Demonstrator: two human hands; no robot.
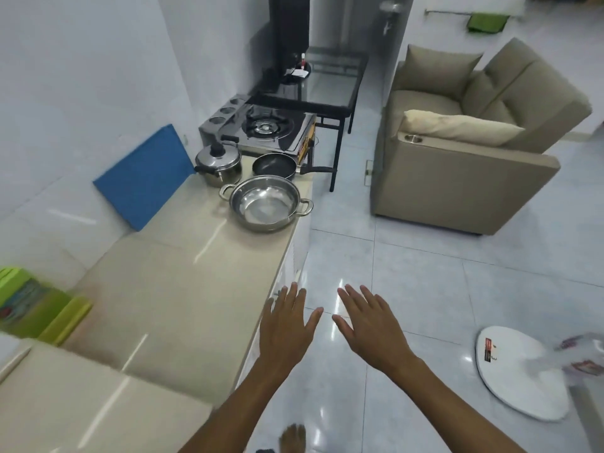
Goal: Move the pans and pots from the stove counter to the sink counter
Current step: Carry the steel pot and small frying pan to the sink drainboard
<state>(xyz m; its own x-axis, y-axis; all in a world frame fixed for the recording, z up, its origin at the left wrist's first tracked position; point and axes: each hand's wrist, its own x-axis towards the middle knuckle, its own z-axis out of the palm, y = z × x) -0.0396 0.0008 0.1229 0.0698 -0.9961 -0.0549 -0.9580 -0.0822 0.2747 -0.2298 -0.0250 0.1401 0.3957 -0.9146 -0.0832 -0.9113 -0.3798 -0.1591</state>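
We see both hands — left, right — fingers spread, empty; pot, pan, bowl-like pot sit by the stove.

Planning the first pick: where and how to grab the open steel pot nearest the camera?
Take the open steel pot by its two loop handles, one at the far left of the rim and one at the near right by the counter edge. Both hands, left hand and right hand, are empty and open. Come from the near side, one hand per handle; it sits upright and empty, so lifting level should work.
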